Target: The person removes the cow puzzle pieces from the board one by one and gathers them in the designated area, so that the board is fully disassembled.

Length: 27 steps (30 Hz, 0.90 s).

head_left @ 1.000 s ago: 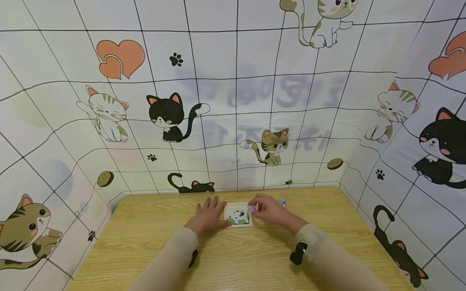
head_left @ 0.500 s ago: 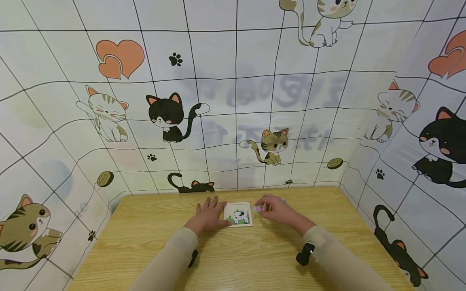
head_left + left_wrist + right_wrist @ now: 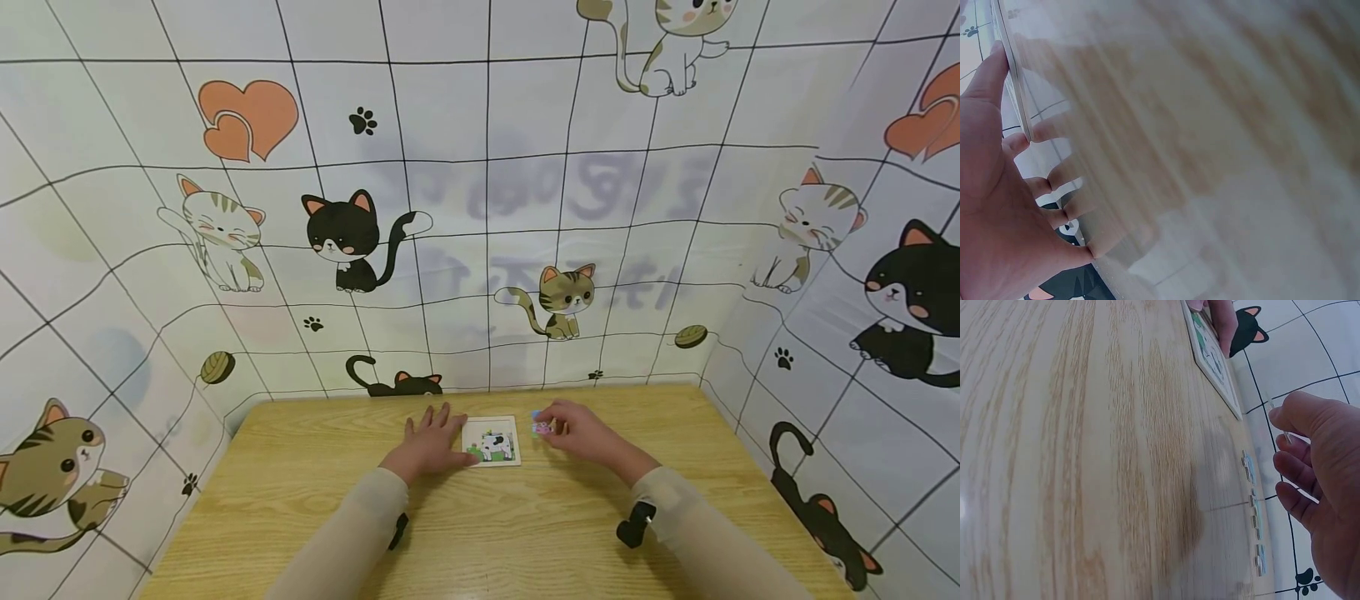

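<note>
My left hand [image 3: 427, 450] lies with spread fingers at the left side of a small framed jigsaw puzzle [image 3: 474, 427], its thumb touching the lower left corner. A cow picture shows in the frame's lower part, while the upper part is pale and bare. To the right of the frame, my right hand [image 3: 583, 435] pinches a pink and blue jigsaw piece [image 3: 541, 427] between thumb and fingers, off the table. In the right wrist view, only a thin edge of that piece shows at the thumb.
Several loose jigsaw pieces [image 3: 1255, 515] lie on the wooden table [image 3: 480, 533] beneath the right hand; in the head view the hand hides them. A cloth wall with printed cats [image 3: 566, 302] closes off the table's back and sides.
My right hand has drawn away from the frame to the right, carrying the jigsaw piece, which now shows more of its blue part. The left hand stays in place.
</note>
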Each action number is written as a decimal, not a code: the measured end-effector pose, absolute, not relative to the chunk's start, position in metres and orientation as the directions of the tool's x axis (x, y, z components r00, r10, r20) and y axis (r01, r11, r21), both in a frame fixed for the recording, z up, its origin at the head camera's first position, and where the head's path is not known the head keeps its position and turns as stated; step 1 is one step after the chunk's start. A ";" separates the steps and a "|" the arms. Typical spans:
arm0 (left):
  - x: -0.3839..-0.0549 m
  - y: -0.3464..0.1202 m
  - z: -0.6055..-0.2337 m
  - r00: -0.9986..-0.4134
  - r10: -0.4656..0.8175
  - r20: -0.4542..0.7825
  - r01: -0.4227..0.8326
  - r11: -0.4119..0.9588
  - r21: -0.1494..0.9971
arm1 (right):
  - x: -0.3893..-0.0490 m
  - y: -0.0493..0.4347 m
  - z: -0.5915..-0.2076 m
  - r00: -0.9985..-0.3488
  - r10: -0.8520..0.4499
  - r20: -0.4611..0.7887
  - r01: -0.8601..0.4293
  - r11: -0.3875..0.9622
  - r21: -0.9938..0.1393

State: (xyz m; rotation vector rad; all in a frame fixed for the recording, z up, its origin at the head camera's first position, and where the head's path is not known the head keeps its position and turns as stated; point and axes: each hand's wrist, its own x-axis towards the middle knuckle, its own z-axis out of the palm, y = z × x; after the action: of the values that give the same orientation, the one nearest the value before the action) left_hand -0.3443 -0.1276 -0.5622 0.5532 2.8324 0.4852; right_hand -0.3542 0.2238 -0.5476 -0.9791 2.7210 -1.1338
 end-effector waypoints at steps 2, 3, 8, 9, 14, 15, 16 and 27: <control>-0.344 -0.128 -0.562 -0.907 0.397 -0.143 0.327 0.875 0.358 | -0.354 0.225 -0.548 -0.803 -0.562 0.199 -0.536 0.535 -0.653; -0.344 -0.127 -0.561 -0.906 0.397 -0.146 0.327 0.876 0.355 | -0.354 0.225 -0.548 -0.805 -0.560 0.196 -0.533 0.538 -0.653; -0.344 -0.126 -0.560 -0.907 0.393 -0.149 0.323 0.879 0.352 | -0.357 0.228 -0.552 -0.822 -0.544 0.169 -0.506 0.559 -0.657; -0.344 -0.126 -0.560 -0.907 0.392 -0.151 0.321 0.879 0.353 | -0.358 0.228 -0.554 -0.822 -0.543 0.168 -0.505 0.560 -0.657; -0.343 -0.126 -0.559 -0.910 0.388 -0.149 0.316 0.879 0.357 | -0.361 0.231 -0.562 -0.821 -0.546 0.166 -0.504 0.557 -0.660; -0.343 -0.126 -0.559 -0.910 0.387 -0.147 0.316 0.879 0.357 | -0.362 0.231 -0.563 -0.819 -0.548 0.169 -0.507 0.553 -0.661; -0.343 -0.126 -0.559 -0.911 0.387 -0.147 0.315 0.879 0.359 | -0.363 0.231 -0.564 -0.818 -0.550 0.168 -0.506 0.549 -0.665; -0.342 -0.126 -0.558 -0.910 0.388 -0.146 0.316 0.876 0.364 | -0.367 0.232 -0.573 -0.805 -0.567 0.172 -0.523 0.544 -0.656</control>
State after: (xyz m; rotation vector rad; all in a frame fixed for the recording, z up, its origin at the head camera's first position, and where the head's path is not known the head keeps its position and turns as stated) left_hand -0.3417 -0.1262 -0.5578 0.5380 2.8329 0.4961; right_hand -0.3673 0.2319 -0.5729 -0.9569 2.7065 -1.1189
